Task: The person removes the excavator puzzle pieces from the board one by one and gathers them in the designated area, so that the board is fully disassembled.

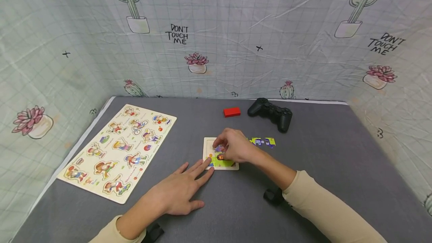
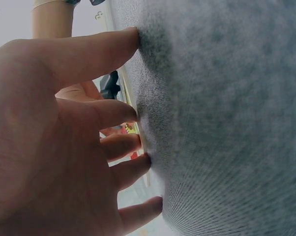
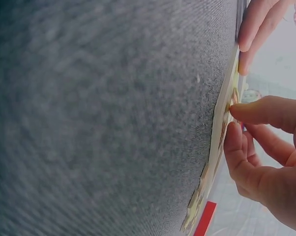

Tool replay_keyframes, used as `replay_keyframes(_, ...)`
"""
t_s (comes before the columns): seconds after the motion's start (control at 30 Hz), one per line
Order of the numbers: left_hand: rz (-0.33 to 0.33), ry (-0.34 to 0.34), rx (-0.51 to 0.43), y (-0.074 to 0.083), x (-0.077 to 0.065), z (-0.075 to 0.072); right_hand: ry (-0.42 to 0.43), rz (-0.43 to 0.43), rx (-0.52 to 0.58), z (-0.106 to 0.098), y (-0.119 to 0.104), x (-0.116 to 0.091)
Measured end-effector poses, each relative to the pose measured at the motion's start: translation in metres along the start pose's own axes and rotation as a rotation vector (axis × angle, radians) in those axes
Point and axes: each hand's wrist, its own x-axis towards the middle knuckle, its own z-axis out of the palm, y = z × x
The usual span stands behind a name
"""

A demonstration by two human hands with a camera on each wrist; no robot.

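The grey worktop (image 1: pixel 324 183) spreads out in front of me, and the large wooden picture board (image 1: pixel 114 157) lies over on my left, its long axis slanting away from me to the right, apart from both hands. My left hand (image 1: pixel 182 190) rests palm down with its fingers straight and spread, the tips of two of them at the near left corner of the small jigsaw tray. My right hand (image 1: pixel 236 145) is nearer the tray's middle, coming in over its right side with thumb and fingers curled. Beyond it, to the right, sits the black game controller (image 1: pixel 270 113). The jigsaw tray (image 1: pixel 206 150) lies ahead and to the right of my left hand, about square to me, with no clear long axis. The red block (image 1: pixel 231 112) is behind it. Just right of the tray, loose jigsaw pieces (image 1: pixel 270 142) run in a left-to-right row, closer to my right hand. Smallest is the purplish puzzle piece (image 1: pixel 219 148) that my right thumb and fingers seem to pinch, over the tray; my fingers partly hide it.
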Motion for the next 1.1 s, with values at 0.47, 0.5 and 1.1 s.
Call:
replay_keyframes(0.47,0.005,0.014,0.004,0.000,-0.001,0.000,-0.025,0.120,0.111,-0.011,0.005,-0.005)
replay_keyframes(0.5,0.005,0.013,0.002,0.000,0.000,0.000,-0.027,0.121,0.120,-0.012,0.005,-0.006)
replay_keyframes(1.1,0.001,0.011,-0.009,0.001,-0.001,0.000,0.038,0.136,0.111,-0.032,0.032,-0.042)
